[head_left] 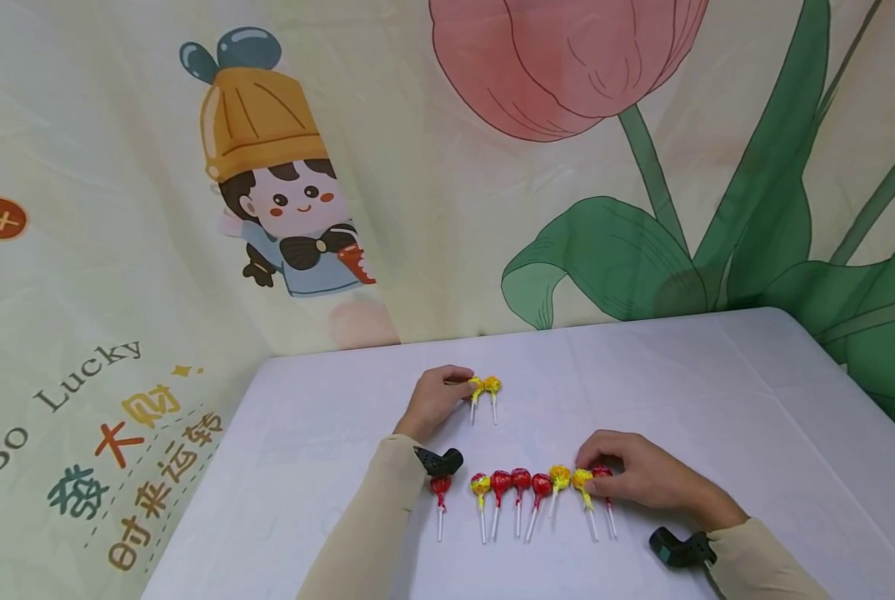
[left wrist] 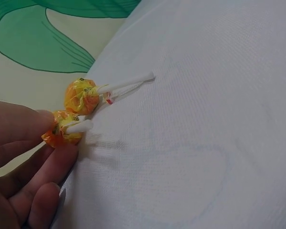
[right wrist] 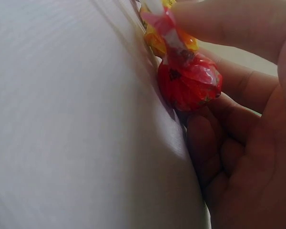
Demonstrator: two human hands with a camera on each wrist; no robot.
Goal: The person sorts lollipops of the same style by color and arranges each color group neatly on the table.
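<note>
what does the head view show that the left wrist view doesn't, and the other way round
Only the head view: the right hand, the row of red and yellow lollipops and the printed figure in a hat.

Only the left wrist view: the left hand's lower fingers and a small red mark beside a stick.

Both: that hand pinching one of two yellow lollipops, the white cloth and green printed leaves.

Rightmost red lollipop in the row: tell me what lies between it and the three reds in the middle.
The head view shows two yellow lollipops there; the right hand appears to pinch the one beside that red lollipop.
</note>
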